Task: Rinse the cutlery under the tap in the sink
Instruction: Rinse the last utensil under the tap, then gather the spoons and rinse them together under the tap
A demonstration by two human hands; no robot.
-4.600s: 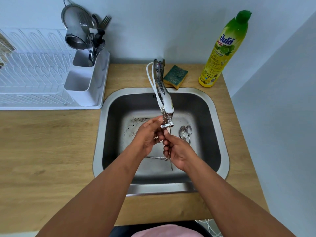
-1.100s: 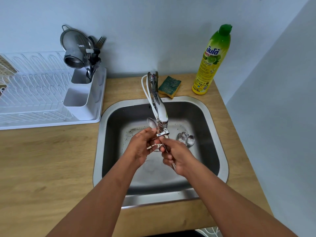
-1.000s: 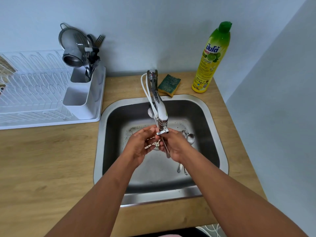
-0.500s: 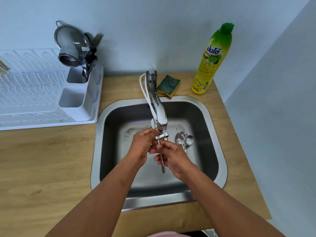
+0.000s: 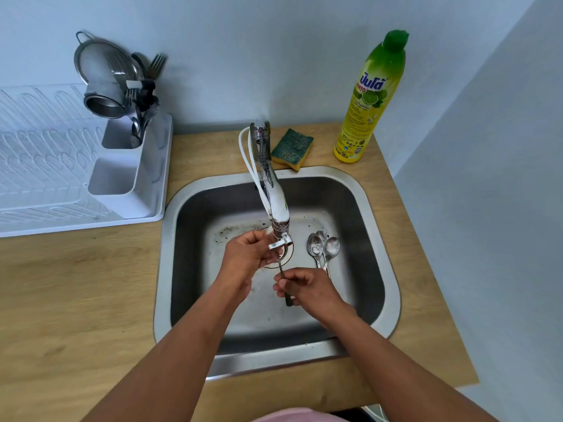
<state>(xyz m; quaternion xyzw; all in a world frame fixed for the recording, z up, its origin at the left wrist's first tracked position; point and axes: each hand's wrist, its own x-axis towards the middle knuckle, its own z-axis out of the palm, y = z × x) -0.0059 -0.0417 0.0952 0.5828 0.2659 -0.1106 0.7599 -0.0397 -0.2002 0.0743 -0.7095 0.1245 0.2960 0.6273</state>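
A steel sink (image 5: 384,248) is set in a wooden counter, and a chrome and white tap (image 5: 275,202) reaches out over its middle. My right hand (image 5: 307,289) pinches the handle of a thin piece of cutlery (image 5: 281,271) that points up under the spout. My left hand (image 5: 248,254) curls around its upper end right beneath the tap, hiding that end. Three spoons (image 5: 323,248) lie on the sink floor to the right of the tap.
A green and yellow sponge (image 5: 292,148) and a yellow dish soap bottle (image 5: 368,108) stand behind the sink. At the left sits a white drying rack (image 5: 39,178) with a cutlery holder (image 5: 128,175) that holds forks and a strainer (image 5: 103,71).
My right hand has slid down toward me along the cutlery's handle. My left hand stays at the spout, and the spoons in the sink have not moved.
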